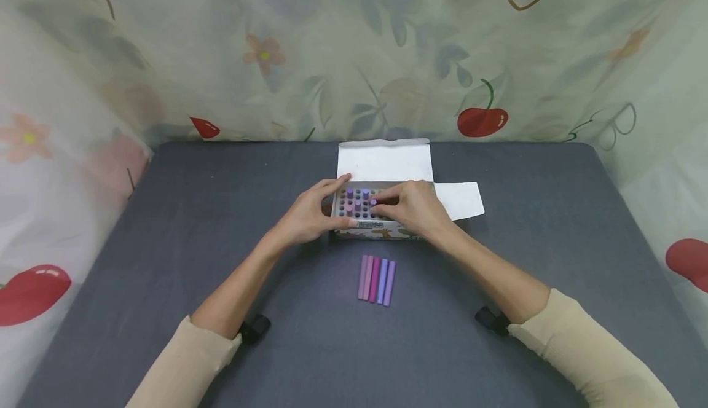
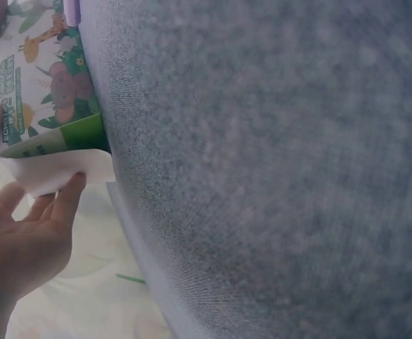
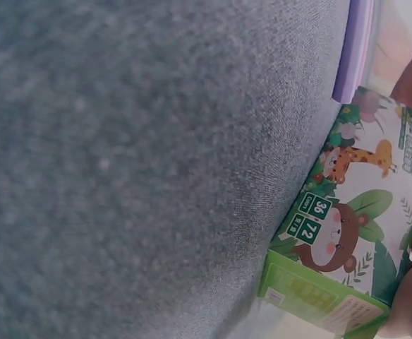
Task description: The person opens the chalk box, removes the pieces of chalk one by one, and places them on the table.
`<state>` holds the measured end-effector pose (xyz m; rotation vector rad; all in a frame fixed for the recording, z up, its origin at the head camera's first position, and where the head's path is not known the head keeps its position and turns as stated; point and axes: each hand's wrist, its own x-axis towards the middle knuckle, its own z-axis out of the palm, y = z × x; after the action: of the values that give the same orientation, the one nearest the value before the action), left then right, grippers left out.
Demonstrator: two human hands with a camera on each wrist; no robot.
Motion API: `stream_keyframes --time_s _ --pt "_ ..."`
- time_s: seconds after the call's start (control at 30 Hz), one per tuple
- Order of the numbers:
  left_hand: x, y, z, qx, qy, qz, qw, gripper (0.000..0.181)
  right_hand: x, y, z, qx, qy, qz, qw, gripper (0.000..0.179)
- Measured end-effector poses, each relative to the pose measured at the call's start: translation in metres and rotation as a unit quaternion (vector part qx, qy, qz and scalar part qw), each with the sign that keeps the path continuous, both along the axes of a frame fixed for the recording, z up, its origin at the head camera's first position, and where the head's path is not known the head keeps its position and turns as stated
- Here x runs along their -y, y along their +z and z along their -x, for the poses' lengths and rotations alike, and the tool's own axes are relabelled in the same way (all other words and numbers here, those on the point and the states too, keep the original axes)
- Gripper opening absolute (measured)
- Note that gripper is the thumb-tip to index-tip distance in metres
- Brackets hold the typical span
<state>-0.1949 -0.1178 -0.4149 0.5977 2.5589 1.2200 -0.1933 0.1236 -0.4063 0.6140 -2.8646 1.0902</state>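
A small printed box (image 1: 381,231) of chalk stands on the table with its white lid (image 1: 385,161) up at the back. Inside is a grid of holes, with several purple and pink chalk sticks (image 1: 350,210) standing in it. My left hand (image 1: 306,214) grips the box's left end, thumb at the front edge and fingers toward the back; in the left wrist view its fingers lie against a white side flap (image 2: 61,171). Over the grid, my right hand (image 1: 416,207) pinches a purple chalk stick (image 1: 373,203) between thumb and fingertips.
Several loose chalk sticks (image 1: 374,279), in pinks and purples, lie side by side in front of the box. A white flap (image 1: 459,200) sticks out at the box's right. Behind the dark grey table (image 1: 249,174) hangs a patterned curtain (image 1: 343,45).
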Motion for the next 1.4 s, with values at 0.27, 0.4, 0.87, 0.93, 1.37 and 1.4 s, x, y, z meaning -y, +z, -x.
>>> stream_keyframes --time_s 0.27,0.4,0.87,0.93,1.37,1.4 --pt "0.001 0.002 0.000 -0.005 -0.002 0.010 0.9999 0.089 -0.002 -0.002 -0.002 -0.040 0.007 0.014 0.9991 0.025" --pt "0.000 0.002 0.000 -0.003 -0.002 0.008 1.0000 0.089 -0.003 -0.003 -0.004 -0.055 0.008 0.030 0.9980 0.025" --pt "-0.001 0.001 0.000 0.005 0.001 -0.006 1.0000 0.089 -0.005 -0.004 -0.009 -0.089 -0.007 0.122 0.9885 0.019" --pt "-0.001 0.001 0.000 0.005 0.002 -0.006 1.0000 0.090 -0.006 -0.005 -0.009 -0.094 -0.005 0.140 0.9856 0.019" --pt "-0.001 -0.001 0.000 0.013 0.001 -0.014 0.9998 0.089 -0.013 -0.002 -0.009 -0.088 0.008 0.255 0.9628 0.019" --pt "-0.001 -0.001 0.000 0.013 0.001 -0.016 0.9998 0.089 -0.013 -0.001 -0.010 -0.086 0.008 0.258 0.9623 0.019"
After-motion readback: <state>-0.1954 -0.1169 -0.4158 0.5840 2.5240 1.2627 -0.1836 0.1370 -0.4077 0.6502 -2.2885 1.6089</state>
